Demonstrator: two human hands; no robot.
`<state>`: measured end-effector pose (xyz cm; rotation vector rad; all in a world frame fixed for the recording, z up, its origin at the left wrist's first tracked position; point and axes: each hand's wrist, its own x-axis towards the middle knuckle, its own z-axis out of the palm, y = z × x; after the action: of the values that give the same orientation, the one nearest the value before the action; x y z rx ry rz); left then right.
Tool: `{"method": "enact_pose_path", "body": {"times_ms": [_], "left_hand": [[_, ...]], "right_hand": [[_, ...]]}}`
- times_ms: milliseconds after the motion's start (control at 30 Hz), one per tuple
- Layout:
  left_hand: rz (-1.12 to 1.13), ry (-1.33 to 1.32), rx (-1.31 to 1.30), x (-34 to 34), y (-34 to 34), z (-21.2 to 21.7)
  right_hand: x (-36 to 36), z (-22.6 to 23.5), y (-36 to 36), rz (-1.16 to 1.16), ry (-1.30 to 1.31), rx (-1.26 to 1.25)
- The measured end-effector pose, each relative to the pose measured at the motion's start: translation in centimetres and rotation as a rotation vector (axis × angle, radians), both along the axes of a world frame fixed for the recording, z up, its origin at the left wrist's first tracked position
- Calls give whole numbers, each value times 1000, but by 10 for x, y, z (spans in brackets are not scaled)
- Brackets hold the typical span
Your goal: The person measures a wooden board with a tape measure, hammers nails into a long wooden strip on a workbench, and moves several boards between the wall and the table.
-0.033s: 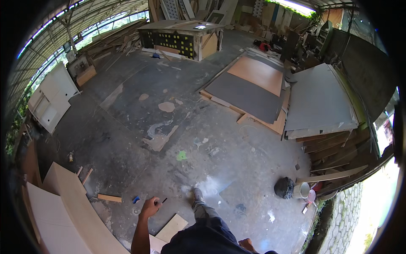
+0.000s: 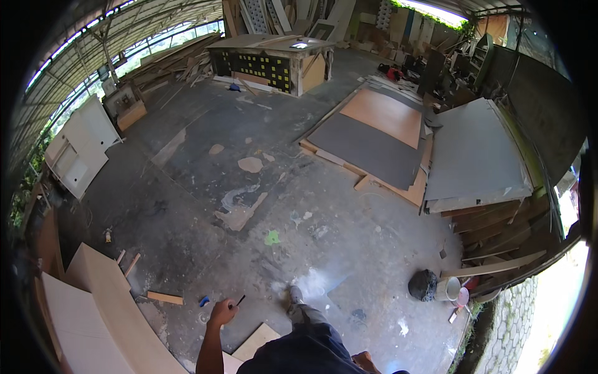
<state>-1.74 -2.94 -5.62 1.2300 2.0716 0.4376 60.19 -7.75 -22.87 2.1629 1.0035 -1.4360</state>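
Note:
My left hand (image 2: 222, 313) is out in front of me over the concrete floor, its fingers closed. A thin dark pen-like stick (image 2: 240, 300) pokes out from it toward the right. The stick's exact kind is too small to make out. Beyond that hand, a small blue object (image 2: 204, 301) lies on the floor. Close to the left forearm is a pale board (image 2: 257, 340), partly covered by my dark clothing. Low beside my body, only part of my right hand (image 2: 363, 360) shows, and its fingers are hidden.
Long pale panels (image 2: 106, 311) stand at lower left, near a wood strip (image 2: 165, 298). Stacked sheets (image 2: 367, 143) lie at right, beside a grey-topped pile (image 2: 479, 156). Buckets (image 2: 447, 288) and a black rounded container (image 2: 423, 285) line the right edge. A large workbench (image 2: 268, 62) stands far back.
The whole view has shifted slightly, with the scene sitting a little further right. The stick in my left hand now slants up more. My right hand stays low beside my body.

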Motion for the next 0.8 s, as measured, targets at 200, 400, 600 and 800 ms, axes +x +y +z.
{"method": "enact_pose_path", "body": {"times_ms": [200, 400, 600, 800], "left_hand": [[193, -97, -549, -131, 5, -132], [530, -369, -703, -148, 115, -99], [599, -328, -638, -260, 275, -77], [380, -132, -494, -428, 502, -58]], "right_hand": [[-213, 20, 446, 1042, -35, 916], [-421, 130, 700, 188, 367, 1038], [-549, 89, 803, 475, 476, 932], [-491, -34, 806, 1299, 11, 611]]}}
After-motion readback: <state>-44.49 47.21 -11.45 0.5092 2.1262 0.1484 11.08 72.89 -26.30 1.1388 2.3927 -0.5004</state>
